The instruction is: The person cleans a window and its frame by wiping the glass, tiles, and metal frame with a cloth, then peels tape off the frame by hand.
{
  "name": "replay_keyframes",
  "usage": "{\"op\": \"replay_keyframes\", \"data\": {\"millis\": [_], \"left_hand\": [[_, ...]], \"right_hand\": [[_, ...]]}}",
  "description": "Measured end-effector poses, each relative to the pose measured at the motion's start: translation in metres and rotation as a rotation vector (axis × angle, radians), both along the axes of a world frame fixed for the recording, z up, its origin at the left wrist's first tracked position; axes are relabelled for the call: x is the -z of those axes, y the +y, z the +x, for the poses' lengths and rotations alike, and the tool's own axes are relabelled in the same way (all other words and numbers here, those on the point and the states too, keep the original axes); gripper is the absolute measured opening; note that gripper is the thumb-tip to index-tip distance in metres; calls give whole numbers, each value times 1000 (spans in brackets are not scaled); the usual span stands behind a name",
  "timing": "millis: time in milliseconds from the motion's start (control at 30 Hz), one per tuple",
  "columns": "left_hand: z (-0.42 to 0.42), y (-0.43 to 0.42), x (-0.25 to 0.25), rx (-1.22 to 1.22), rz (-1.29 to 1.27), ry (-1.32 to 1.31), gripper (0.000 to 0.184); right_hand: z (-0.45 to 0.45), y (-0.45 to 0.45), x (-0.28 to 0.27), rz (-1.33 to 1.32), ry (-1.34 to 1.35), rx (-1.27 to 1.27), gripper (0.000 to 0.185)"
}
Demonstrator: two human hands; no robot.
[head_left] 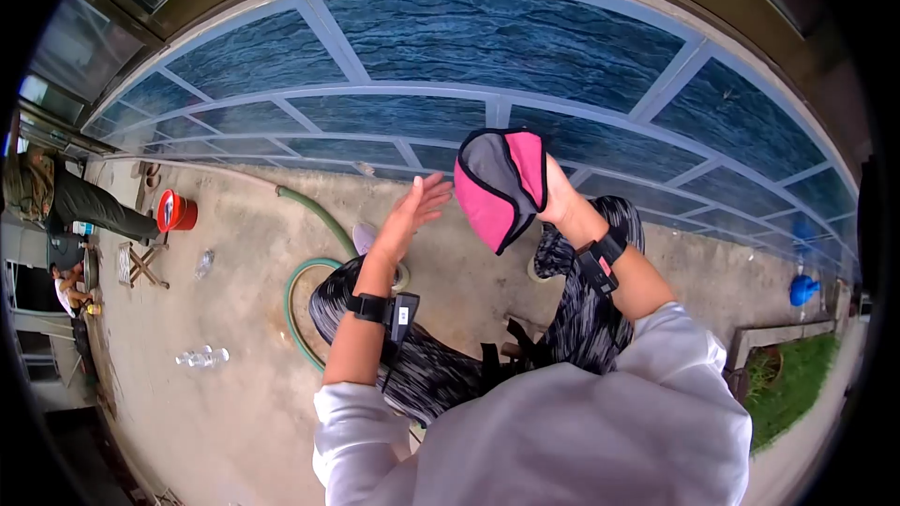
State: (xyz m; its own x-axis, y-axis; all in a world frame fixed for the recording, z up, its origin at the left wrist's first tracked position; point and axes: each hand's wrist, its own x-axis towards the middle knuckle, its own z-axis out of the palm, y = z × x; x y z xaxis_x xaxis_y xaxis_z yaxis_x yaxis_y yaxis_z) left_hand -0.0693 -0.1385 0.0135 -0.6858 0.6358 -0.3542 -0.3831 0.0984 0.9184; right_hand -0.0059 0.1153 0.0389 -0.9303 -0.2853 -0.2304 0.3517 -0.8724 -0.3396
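A pink cloth item (pixel 486 208) with a grey lining and black edging is held up in front of the tiled wall. My right hand (pixel 561 193) grips it from its right side; the fingers are partly hidden behind the cloth. Just left of the cloth, apart from it, my left hand (pixel 412 210) is raised with its fingers stretched out and nothing in it. Black straps with small devices are around both wrists.
A green hose (pixel 319 210) curves over the concrete at left. Beyond it are a red bucket (pixel 176 212), a folding stool (pixel 142 264), plastic bottles (pixel 202 356) and two people. A blue object (pixel 803 290) and grass (pixel 793 390) are at right.
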Motion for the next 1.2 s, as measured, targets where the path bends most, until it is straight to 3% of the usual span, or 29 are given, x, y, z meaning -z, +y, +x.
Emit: {"op": "replay_keyframes", "data": {"millis": [133, 233, 300, 333, 400, 433, 467, 533, 700, 800, 833, 933, 967, 1000, 1033, 1067, 1133, 1200], "left_hand": [[52, 21, -20, -75, 152, 18, 62], [80, 32, -13, -81, 43, 42, 61], [92, 41, -1, -223, 124, 13, 64], [91, 42, 7, -219, 115, 13, 64], [90, 45, 15, -220, 701, -489, 71], [94, 50, 15, -289, 642, -507, 78], [102, 60, 18, -422, 620, -483, 79], [105, 59, 26, -417, 544, -524, 79], [107, 59, 19, -338, 558, -480, 74], [108, 61, 15, -324, 557, -419, 73], [107, 61, 15, -337, 606, -442, 73], [109, 65, 4, -491, 669, -480, 71], [109, 64, 1, -506, 710, -482, 60], [108, 61, 7, -493, 767, -496, 68], [110, 62, 2, -562, 736, -502, 36], [107, 60, 9, -551, 724, -517, 28], [103, 63, 21, -631, 522, -604, 27], [91, 49, 72, -590, 395, -657, 25]], "right_hand": [[9, -6, -2, -83, 64, -67, 54], [17, -6, 7, 108, -6, -66, 53], [25, -6, 8, 251, -47, -40, 45], [32, -6, -11, 444, -93, -15, 37], [50, -5, -37, 1349, 677, 176, 33], [54, -4, -30, 1390, 940, 201, 33], [54, -7, -19, 1416, 876, 112, 32], [53, -6, -15, 1660, 909, 116, 31], [55, -1, -21, 1588, 640, 84, 37], [57, -6, -18, 1516, 737, 86, 41], [57, -7, -21, 1396, 701, -67, 41], [53, -11, -18, 955, 554, 119, 37], [50, -6, -12, 1112, 501, 168, 38], [45, -2, -5, 1264, 455, 223, 39], [45, -4, -5, 1461, 475, 152, 41], [49, -7, -3, 1660, 498, 91, 44], [58, -21, 37, 1887, 707, -154, 46], [54, -16, 35, 1831, 715, -185, 46]]}}
